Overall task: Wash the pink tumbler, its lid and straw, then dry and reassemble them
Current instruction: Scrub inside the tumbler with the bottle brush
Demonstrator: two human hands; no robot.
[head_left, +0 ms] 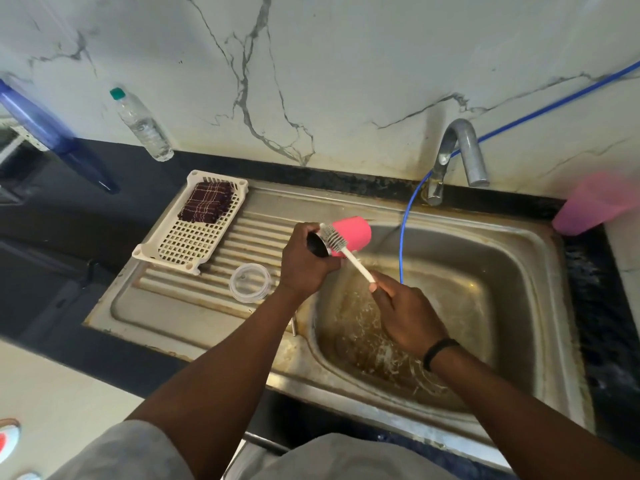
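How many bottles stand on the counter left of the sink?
2: a blue bottle at the far left, and a clear water bottle with a green cap beside it, against the wall.

Lighting's pretty soft and even, daylight-ish, no harsh shadows anywhere. The marble wall [346, 64] comes out bright, almost washed out toward the top right, while the black counter [52, 237] on the left goes really dark and loses detail. The steel sink [540, 271] picks up dull sheen along its rim, and the tap [464, 147] has a few small highlights. Wide-angle warp is obvious: the blue bottle [45, 129] and the clear bottle [142, 124] lean outward. The pink cup [595, 206] at the right edge is smeared and blurry. Centre's reasonably sharp, though the brush [334, 237] bristles look a bit soft.
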